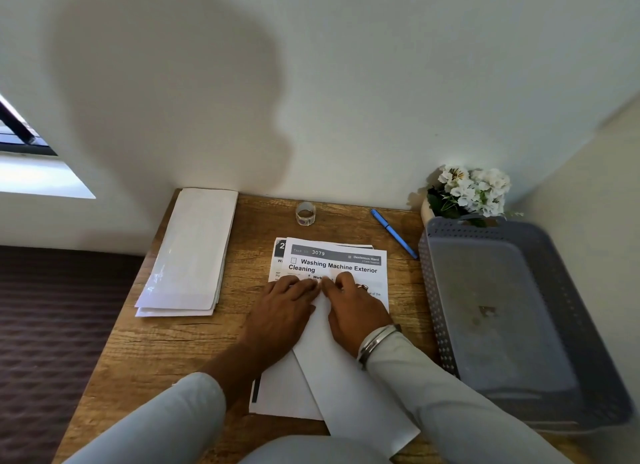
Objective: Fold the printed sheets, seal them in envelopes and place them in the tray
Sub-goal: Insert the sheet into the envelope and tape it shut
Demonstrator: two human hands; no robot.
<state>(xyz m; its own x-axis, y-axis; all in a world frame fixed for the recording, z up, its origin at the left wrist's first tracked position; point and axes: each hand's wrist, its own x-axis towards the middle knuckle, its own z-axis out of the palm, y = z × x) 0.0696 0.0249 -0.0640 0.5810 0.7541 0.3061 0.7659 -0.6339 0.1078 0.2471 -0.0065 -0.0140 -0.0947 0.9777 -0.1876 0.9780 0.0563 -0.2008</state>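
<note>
A small stack of printed sheets lies in the middle of the wooden desk. The top sheet has its near part folded up, so the blank white back faces me. My left hand and my right hand press side by side on the folded edge, fingertips almost touching. A pile of white envelopes rests at the desk's left side. The grey perforated tray stands on the right with nothing in it.
A roll of stickers stands near the wall behind the sheets. A blue pen lies between the sheets and the tray. A pot of white flowers sits in the back right corner. The desk's left edge drops to dark carpet.
</note>
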